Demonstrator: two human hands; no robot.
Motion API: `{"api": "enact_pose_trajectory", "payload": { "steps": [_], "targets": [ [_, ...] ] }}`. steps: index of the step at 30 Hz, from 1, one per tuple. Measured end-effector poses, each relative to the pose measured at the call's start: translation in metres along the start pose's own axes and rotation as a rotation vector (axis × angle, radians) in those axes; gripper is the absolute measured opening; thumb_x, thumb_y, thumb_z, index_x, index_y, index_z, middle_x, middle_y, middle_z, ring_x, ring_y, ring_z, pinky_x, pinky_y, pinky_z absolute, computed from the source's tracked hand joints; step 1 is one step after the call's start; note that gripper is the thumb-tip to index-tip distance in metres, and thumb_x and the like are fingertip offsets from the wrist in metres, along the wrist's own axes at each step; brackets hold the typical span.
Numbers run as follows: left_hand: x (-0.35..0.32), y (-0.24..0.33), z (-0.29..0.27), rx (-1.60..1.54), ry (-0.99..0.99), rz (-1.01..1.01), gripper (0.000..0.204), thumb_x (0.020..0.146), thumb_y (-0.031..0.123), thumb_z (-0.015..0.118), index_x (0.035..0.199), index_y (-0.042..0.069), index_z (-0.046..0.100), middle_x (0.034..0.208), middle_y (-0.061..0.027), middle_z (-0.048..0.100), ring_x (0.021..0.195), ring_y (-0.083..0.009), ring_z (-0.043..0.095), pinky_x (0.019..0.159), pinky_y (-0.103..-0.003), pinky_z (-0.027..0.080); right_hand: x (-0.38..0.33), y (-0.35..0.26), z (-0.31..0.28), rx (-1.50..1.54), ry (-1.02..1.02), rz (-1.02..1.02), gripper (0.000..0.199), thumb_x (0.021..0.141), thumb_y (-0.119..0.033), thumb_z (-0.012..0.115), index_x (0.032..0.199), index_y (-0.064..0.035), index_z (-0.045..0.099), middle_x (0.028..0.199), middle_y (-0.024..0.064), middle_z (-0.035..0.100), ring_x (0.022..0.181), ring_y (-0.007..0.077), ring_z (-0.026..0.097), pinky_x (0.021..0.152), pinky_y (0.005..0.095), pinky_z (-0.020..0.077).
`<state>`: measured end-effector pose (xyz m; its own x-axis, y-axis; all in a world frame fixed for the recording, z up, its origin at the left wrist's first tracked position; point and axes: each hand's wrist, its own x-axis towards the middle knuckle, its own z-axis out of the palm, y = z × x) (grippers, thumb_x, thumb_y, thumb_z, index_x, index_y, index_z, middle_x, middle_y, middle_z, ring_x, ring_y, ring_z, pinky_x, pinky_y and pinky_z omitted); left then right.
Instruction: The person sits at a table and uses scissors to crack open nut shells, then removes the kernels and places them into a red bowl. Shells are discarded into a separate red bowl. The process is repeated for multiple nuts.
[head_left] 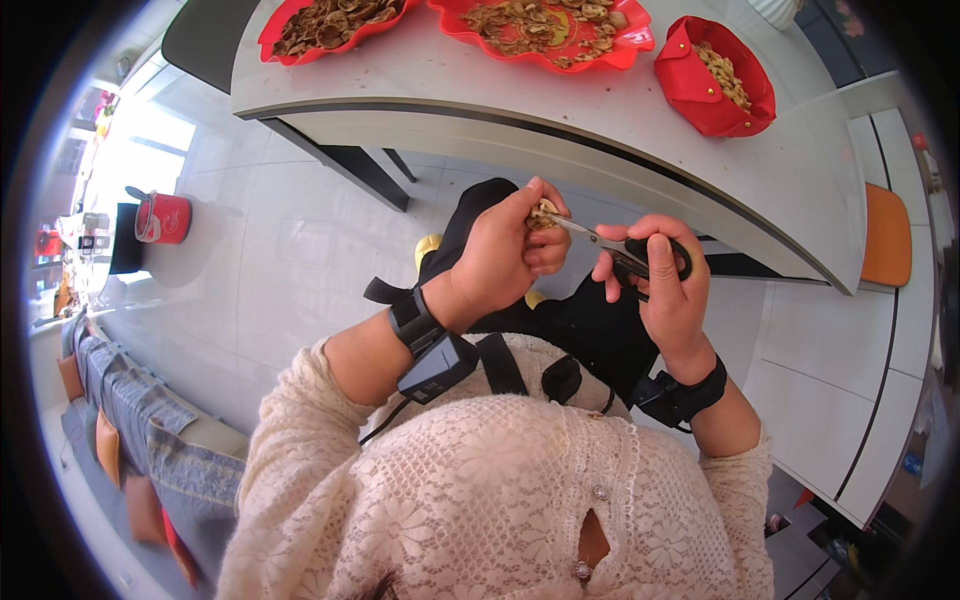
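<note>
On the white counter, two red scalloped trays of brown pieces are set beside a red basket. Off its near edge, by the right hand and left hand respectively, scissors are held and a small brownish piece is pinched at their tips.

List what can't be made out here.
Head view:
Small tan piece: mostly hidden by the left hand.
Scissors: tips merge with the piece; handles partly covered by the right hand.
Left red dish: far side cut off by the top edge.
Yellow thing: mostly covered by the black trousers.
</note>
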<state>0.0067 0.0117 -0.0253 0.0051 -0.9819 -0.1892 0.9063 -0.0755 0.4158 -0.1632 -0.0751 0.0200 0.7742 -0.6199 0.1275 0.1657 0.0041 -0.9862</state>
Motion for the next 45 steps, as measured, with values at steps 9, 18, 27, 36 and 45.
{"api": "enact_pose_trajectory", "payload": {
  "steps": [9, 18, 27, 36, 45],
  "targets": [
    [0.0, 0.002, 0.0, -0.083, -0.033, -0.061, 0.032, 0.098, 0.036, 0.036, 0.092, 0.008, 0.05, 0.067, -0.0002, 0.038, 0.049, -0.0095, 0.027, 0.047, -0.024, 0.025, 0.001, 0.004, -0.005, 0.099, -0.058, -0.031, 0.021, 0.1, -0.019, 0.041, 0.105, -0.0006, 0.049, 0.103, 0.0197, 0.064, 0.072, 0.0191, 0.063, 0.056, 0.0258, 0.0504],
    [0.0, 0.001, 0.003, -0.095, -0.005, -0.01, 0.037, 0.1, 0.034, 0.033, 0.103, 0.002, 0.052, 0.077, -0.003, 0.046, 0.061, -0.0126, 0.036, 0.06, -0.026, 0.033, -0.004, -0.01, -0.004, -0.099, -0.005, -0.063, 0.024, 0.1, -0.022, 0.039, 0.105, -0.0004, 0.047, 0.104, 0.0231, 0.062, 0.071, 0.0212, 0.062, 0.055, 0.0268, 0.05],
    [0.0, -0.006, 0.009, -0.004, 0.062, 0.068, 0.043, 0.102, 0.033, 0.031, 0.114, -0.003, 0.05, 0.079, -0.0027, 0.047, 0.068, -0.0111, 0.039, 0.064, -0.025, 0.035, -0.009, -0.019, 0.003, -0.3, 0.04, -0.102, 0.018, 0.098, -0.013, 0.042, 0.104, 0.0011, 0.052, 0.103, 0.0179, 0.063, 0.073, 0.0159, 0.061, 0.057, 0.0234, 0.049],
    [0.0, -0.01, 0.007, 0.103, 0.03, 0.116, 0.043, 0.102, 0.034, 0.029, 0.115, -0.002, 0.049, 0.077, -0.0041, 0.046, 0.069, -0.0125, 0.039, 0.067, -0.026, 0.036, -0.007, -0.014, 0.006, -0.32, 0.068, -0.162, 0.013, 0.095, -0.004, 0.046, 0.102, 0.0013, 0.055, 0.102, 0.0147, 0.064, 0.073, 0.0122, 0.062, 0.056, 0.0205, 0.0485],
    [-0.003, -0.007, 0.008, 0.264, 0.019, 0.148, 0.045, 0.102, 0.036, 0.03, 0.118, -0.002, 0.048, 0.077, -0.003, 0.048, 0.065, -0.0112, 0.037, 0.061, -0.024, 0.034, -0.007, -0.016, 0.009, -0.35, 0.062, -0.185, 0.012, 0.094, -0.003, 0.047, 0.102, 0.0012, 0.056, 0.101, 0.0141, 0.064, 0.072, 0.0116, 0.061, 0.055, 0.0202, 0.0481]
  ]
}}
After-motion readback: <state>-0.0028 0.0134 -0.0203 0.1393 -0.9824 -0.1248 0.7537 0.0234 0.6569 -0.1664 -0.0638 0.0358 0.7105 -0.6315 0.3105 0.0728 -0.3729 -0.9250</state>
